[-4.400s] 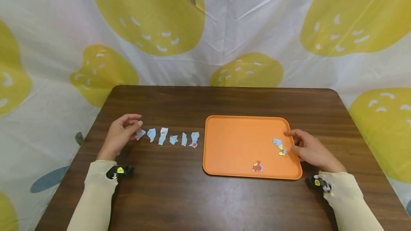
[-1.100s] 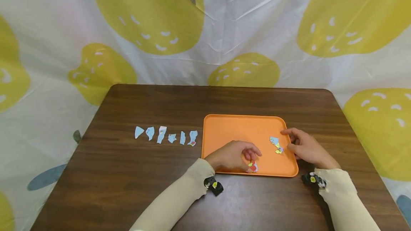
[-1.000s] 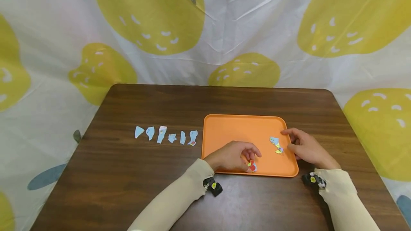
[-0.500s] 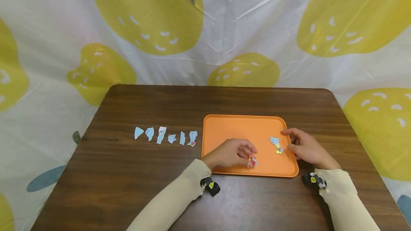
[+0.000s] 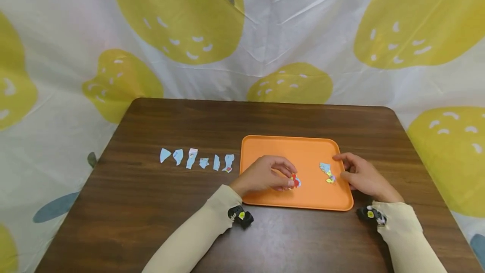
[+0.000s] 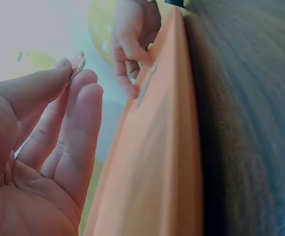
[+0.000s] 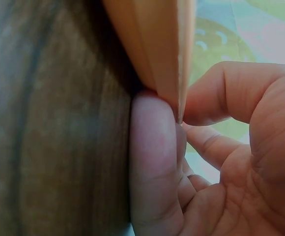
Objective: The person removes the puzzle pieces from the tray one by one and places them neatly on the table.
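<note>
My left hand [image 5: 265,176] is over the middle of an orange tray [image 5: 288,146], pinching a small red and blue paper piece [image 5: 297,181] between thumb and fingertips. In the left wrist view, that irregular piece [image 6: 77,65] stands edge-on, raised off the tray. At the tray's right rim, my right hand [image 5: 365,177] grips the edge. The right wrist view has a finger under the tray [image 7: 152,44] and the thumb at its upper side. Near those fingers, a blue and yellow paper piece [image 5: 326,171] lies on the tray; whether it is one piece or several overlapping, I cannot tell.
Left of the tray, several pale blue paper pieces lie in a spaced row on the brown table [image 5: 189,218], from a triangular piece [image 5: 165,155] to a piece with a red mark [image 5: 228,162]. A patterned cloth [image 5: 212,79] hangs behind the table.
My left hand moved from the row's left end to the tray, took hold of the red piece, and lifted it leftward and away from the near rim. My right hand stays at the tray.
</note>
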`<state>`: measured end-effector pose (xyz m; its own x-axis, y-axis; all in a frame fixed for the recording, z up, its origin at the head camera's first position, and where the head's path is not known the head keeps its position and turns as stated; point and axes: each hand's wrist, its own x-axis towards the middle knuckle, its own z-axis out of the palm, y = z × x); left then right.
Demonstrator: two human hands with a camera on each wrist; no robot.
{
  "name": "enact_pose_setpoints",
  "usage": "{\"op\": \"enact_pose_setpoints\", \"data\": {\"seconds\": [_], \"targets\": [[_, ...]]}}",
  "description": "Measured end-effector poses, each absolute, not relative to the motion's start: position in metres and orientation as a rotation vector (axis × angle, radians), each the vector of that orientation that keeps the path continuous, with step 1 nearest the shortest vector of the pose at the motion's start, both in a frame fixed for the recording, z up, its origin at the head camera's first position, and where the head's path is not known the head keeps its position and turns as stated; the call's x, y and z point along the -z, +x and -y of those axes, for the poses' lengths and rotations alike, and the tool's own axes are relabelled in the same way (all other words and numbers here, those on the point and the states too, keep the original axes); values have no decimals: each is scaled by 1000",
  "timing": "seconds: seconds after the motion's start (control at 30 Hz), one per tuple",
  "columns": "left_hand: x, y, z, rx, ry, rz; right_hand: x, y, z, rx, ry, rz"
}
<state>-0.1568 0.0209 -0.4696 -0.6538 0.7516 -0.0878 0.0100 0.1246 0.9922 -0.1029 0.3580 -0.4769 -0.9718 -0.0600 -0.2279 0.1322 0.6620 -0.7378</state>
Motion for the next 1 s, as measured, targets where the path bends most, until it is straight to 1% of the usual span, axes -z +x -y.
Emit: {"op": "enact_pose_setpoints", "data": {"seconds": [0.43,1.0], "targets": [[451,-160,0,-1672,710,-1762,475,-101,-359,1201,38,-2659],[433,-167,42,-1696,695,-1799,472,-97,-359,1209,38,-2647]]}}
